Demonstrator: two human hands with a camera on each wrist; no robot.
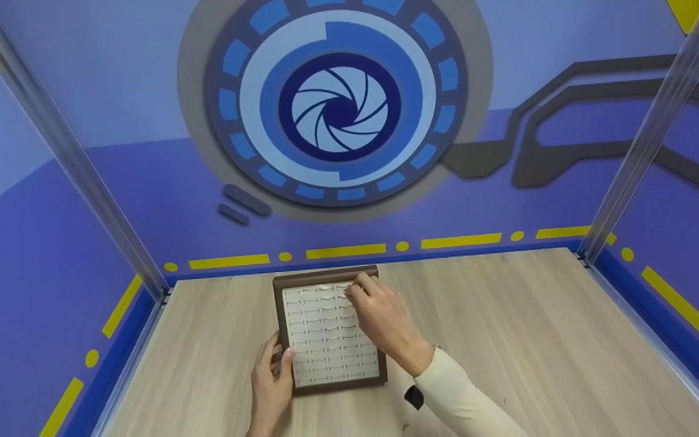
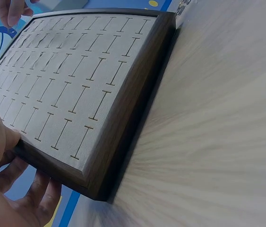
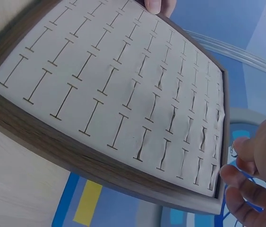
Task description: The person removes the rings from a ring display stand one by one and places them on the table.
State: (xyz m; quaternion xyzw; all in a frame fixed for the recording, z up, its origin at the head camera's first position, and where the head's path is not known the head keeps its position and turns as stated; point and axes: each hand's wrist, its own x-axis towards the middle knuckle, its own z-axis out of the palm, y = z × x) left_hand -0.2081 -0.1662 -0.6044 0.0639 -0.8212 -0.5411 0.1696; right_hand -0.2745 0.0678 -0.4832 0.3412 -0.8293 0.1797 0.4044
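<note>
A ring display tray (image 1: pixel 334 388) with a dark wood frame and a white slotted pad (image 2: pixel 76 71) leans up off the tabletop. My left hand (image 1: pixel 272 376) grips its left edge, thumb over the frame and fingers behind, as the left wrist view also shows (image 2: pixel 10 189). At the tray's top right, my right hand (image 1: pixel 386 315) pinches a small silvery ring (image 3: pixel 233 149) between thumb and forefinger; much of the ring is hidden by the fingertips. Several slots near that end gape slightly, and no rings show in the pad.
The wood-grain tabletop (image 1: pixel 495 340) extends on both sides of the tray. Behind it rises a blue printed wall panel (image 1: pixel 143 200), with metal posts (image 1: pixel 634 145) at the corners. A small black item (image 1: pixel 414 397) hangs by the right sleeve.
</note>
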